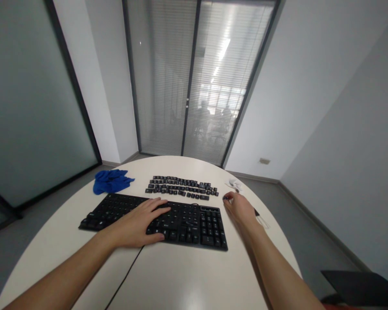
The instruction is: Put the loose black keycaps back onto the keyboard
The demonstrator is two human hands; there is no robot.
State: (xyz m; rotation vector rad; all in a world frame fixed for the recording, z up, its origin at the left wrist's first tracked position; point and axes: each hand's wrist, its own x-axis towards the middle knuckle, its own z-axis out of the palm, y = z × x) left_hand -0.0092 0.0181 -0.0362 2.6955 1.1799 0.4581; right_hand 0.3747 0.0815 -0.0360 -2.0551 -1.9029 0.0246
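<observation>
Left hand (140, 221): spread wide, gripping nothing, laid across the keyboard; light, flat pressure should steady it.
Keyboard (211, 227): on the table (184, 277), before the person.
Right hand (242, 210): beside the keyboard, fingertips closed on a small dark piece (226, 198), probably a keycap.
Loose keycaps (204, 197): rows beyond; best left undisturbed.

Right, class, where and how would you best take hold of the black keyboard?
Probably grip the keyboard at both short ends, coming in from left and right. It is a long, flat slab lying on the table, its top carries keys, and both ends are uncovered, while the left hand spreads over its middle.
</observation>
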